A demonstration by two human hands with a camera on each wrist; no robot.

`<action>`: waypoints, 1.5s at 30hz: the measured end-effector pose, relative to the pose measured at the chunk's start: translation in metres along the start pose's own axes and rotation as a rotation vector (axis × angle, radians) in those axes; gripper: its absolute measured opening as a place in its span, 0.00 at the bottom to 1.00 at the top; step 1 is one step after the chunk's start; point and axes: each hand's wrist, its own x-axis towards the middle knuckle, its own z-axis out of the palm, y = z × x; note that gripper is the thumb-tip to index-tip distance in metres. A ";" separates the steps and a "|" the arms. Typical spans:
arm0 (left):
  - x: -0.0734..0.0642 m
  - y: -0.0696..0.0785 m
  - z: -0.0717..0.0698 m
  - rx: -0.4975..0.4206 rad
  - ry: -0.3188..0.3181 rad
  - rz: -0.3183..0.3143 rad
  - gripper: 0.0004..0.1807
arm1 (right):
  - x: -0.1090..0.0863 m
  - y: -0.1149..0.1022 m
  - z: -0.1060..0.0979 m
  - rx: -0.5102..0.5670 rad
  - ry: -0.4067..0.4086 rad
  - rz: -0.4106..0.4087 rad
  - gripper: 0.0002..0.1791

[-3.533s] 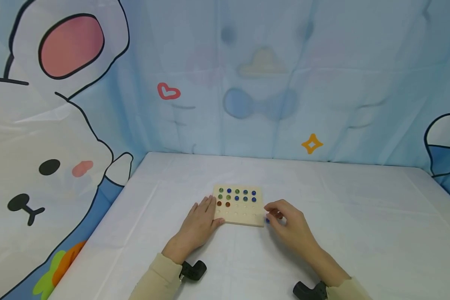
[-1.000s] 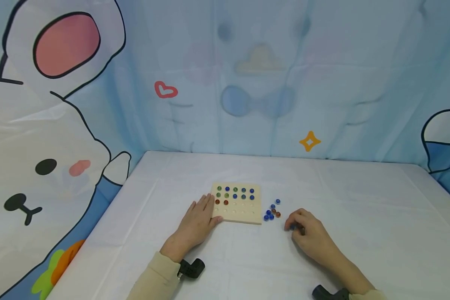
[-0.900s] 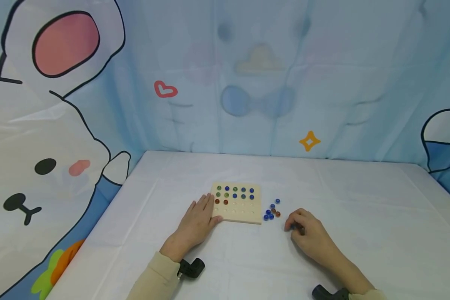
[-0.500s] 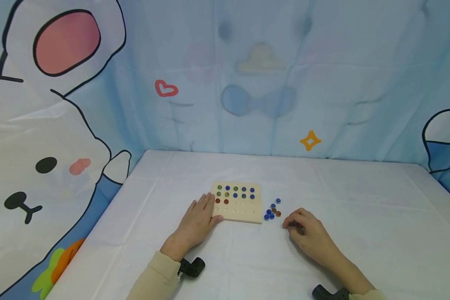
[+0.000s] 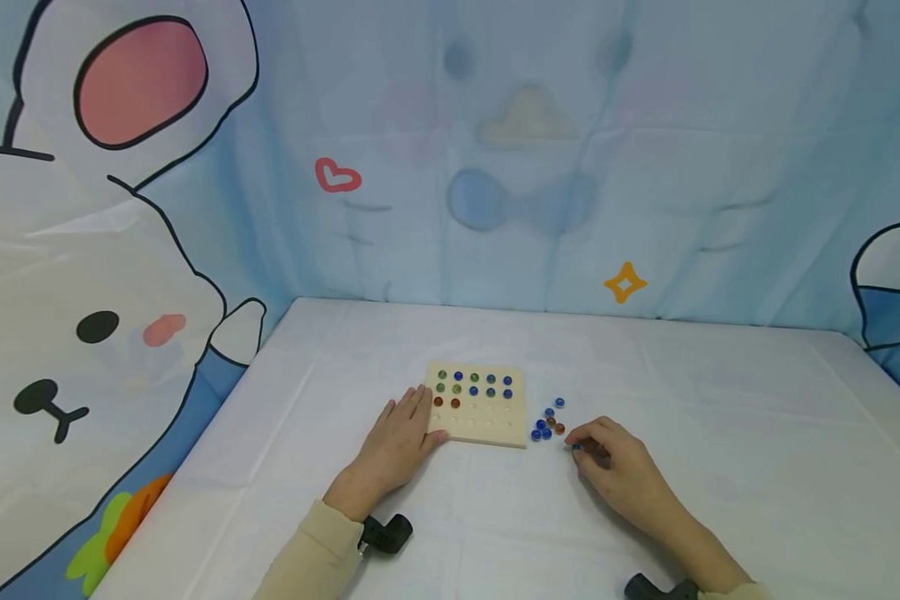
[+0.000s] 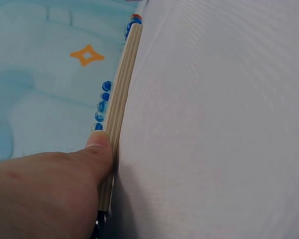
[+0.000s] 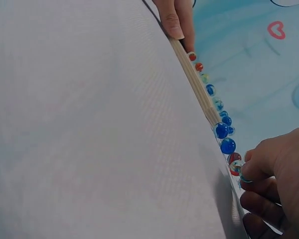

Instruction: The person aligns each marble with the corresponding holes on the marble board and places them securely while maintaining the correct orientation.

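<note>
A pale wooden marble board [image 5: 487,429] lies on the white table, dimpled in rows. Green and blue marbles fill its two far rows; two red-brown marbles [image 5: 447,402] sit in the third. My left hand [image 5: 392,446] rests against the board's left side, fingers straight, thumb at the front edge; in the left wrist view the thumb [image 6: 97,142] presses that edge. Right of the board, my right hand [image 5: 618,467] pinches a small bluish marble [image 5: 576,447] between thumb and fingers, just above or on the cloth. Its other fingers are loosely curled.
Several loose blue marbles [image 5: 542,429] lie between the board and my right hand, with two brownish ones [image 5: 559,429] among them. A printed blue curtain [image 5: 645,167] hangs behind the table. Black wrist devices [image 5: 388,535] are strapped on both arms.
My right hand has moved from the board's right edge out to the right, uncovering the loose marbles. Lately its fingertips shift slightly left with the bluish marble. The left hand stays put.
</note>
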 end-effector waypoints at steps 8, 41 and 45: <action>0.000 0.001 0.000 0.004 -0.001 -0.001 0.38 | 0.000 -0.003 0.000 -0.012 0.015 -0.016 0.10; 0.002 0.000 0.002 0.004 0.008 -0.009 0.39 | 0.037 -0.033 0.010 0.067 0.017 -0.171 0.10; 0.002 -0.001 0.003 0.008 0.000 -0.009 0.39 | 0.046 -0.042 0.014 0.088 0.003 -0.186 0.10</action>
